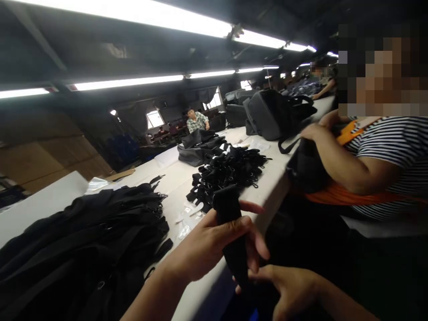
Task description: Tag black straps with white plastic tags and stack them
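A black strap (236, 240), folded flat into a bundle, stands almost upright before me. My left hand (230, 232) is closed around its middle, thumb across the front and fingers behind. Lower down, my right hand (290, 285) grips the strap near its bottom end, with fingertips showing on the far side. Just beyond my left hand lies a heap of black bundled straps (230, 165) with small hooks and white bands. Left of my forearm spreads a large pile of loose black straps (83, 240) with metal rings and clips.
Clear plastic and white scraps (189, 218) lie on the pale table (174, 183). Black bags (267, 116) stand farther back. At right, a co-worker in a striped shirt (384, 151) handles a black bag (307, 165). Another person (198, 121) is across the table.
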### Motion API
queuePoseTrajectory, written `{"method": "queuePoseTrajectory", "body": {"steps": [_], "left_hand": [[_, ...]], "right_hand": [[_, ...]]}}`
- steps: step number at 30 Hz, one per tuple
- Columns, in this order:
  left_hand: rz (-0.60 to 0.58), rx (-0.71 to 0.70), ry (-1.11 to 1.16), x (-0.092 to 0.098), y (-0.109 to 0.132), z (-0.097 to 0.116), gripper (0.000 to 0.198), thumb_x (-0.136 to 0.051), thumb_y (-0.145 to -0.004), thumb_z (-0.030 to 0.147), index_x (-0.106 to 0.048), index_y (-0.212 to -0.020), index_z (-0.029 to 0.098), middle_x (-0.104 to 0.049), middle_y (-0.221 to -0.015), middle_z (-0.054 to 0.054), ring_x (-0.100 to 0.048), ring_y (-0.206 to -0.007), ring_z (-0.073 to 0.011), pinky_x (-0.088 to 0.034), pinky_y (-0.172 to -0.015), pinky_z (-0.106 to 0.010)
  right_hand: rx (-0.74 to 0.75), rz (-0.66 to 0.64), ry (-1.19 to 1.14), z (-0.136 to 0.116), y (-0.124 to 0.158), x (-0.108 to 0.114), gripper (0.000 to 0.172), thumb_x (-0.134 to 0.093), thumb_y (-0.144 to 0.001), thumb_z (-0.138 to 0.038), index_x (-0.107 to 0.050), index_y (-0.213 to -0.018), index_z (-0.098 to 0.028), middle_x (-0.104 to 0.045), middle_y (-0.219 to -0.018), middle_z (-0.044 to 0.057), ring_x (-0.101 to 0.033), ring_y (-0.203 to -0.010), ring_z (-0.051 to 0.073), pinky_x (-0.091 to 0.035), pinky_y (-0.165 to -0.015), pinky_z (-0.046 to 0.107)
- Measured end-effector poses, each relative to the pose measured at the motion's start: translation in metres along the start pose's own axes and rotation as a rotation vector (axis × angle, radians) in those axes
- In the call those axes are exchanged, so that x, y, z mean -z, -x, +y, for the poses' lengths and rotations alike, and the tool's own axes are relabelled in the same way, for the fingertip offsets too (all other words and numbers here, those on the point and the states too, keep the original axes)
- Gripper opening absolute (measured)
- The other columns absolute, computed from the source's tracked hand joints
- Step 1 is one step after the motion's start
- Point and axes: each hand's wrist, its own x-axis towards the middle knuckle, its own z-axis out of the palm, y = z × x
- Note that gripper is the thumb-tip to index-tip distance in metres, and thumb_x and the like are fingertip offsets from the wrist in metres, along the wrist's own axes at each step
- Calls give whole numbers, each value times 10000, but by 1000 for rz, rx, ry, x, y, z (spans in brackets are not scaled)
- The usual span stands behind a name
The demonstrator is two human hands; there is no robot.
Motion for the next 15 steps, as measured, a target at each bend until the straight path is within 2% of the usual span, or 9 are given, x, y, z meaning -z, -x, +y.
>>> {"method": "queuePoseTrajectory", "body": {"steps": [3,5,7,9,11,12,15], "left_hand": [[-32,101,-113,-8,0,-1,378,-559,-924,381,-538,-1265,220,-692,-760,-50,-630,-568,-155,-485,-581,-277],[-38,137,-179,-9,3,-2,370,-571,-914,378,-534,-1251,228,-678,-717,-24,-612,-538,-139,-474,-565,-257],[-114,210,-246,-9,7,-6,305,-582,-903,375,-572,-1159,210,-655,-661,-8,-585,-494,-125,-440,-525,-233],[-169,288,-323,-9,9,-16,242,-575,-898,385,-584,-1051,197,-625,-629,8,-546,-454,-106,-394,-479,-214],[-119,294,-439,-9,7,-34,200,-548,-900,365,-582,-981,185,-587,-605,26,-504,-439,-89,-363,-458,-203],[-60,260,-497,-9,4,-44,183,-533,-898,336,-586,-974,178,-567,-590,35,-483,-441,-83,-354,-459,-200],[119,132,-550,-1,-16,-80,206,-492,-877,264,-631,-970,143,-511,-522,49,-449,-450,-89,-336,-477,-215]], "right_hand": [[245,-94,-223,-18,-1,-7,961,-931,-491,-418,-574,-1359,-209,-657,-1268,124,-551,-1258,341,-339,-1135,478],[401,-105,-365,-28,0,-8,933,-920,-513,-473,-581,-1337,-197,-667,-1230,131,-573,-1229,328,-373,-1099,473],[519,-41,-504,-36,2,-4,892,-850,-585,-590,-567,-1333,-194,-649,-1248,141,-594,-1195,310,-422,-1045,445],[587,41,-616,-44,5,4,868,-708,-681,-719,-544,-1351,-191,-624,-1289,164,-624,-1131,291,-503,-903,376],[601,108,-675,-54,9,13,873,-611,-735,-766,-508,-1392,-201,-590,-1344,181,-611,-1148,300,-522,-764,318],[594,141,-681,-58,10,17,859,-626,-746,-741,-491,-1409,-212,-592,-1348,179,-599,-1171,306,-520,-746,312],[586,332,-662,-66,14,26,646,-712,-809,-523,-550,-1361,-230,-707,-1158,127,-643,-1087,263,-504,-878,379]]}}
